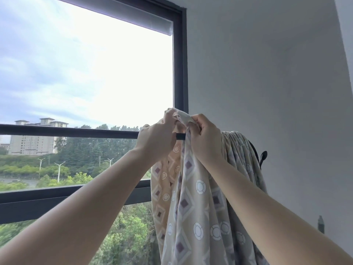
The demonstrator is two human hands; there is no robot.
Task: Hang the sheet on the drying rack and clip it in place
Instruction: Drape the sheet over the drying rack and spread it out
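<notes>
Both hands were up in front of the window. Left hand (157, 139) gripped a bunched corner of the sheet (191, 197), fingers curled round the cloth. Right hand (207, 140) pinched the same bunch just beside it, thumb and fingers closed on the fabric.

Sheet: thin, soft cloth, beige with lilac-grey diamonds and white ringed rosettes. One fold on the left read warmer, nearly peach. It hung in long loose folds below the hands. Its right part lay gathered in tight pleats over the top of the drying rack (255, 150), of which I saw only a dark curved bar and a black rounded knob (263, 155).

A short black strip (180, 136) showed between the hands; I could not tell what it was.

Behind: dark-framed window (180, 73), matte white wall (267, 73).
</notes>
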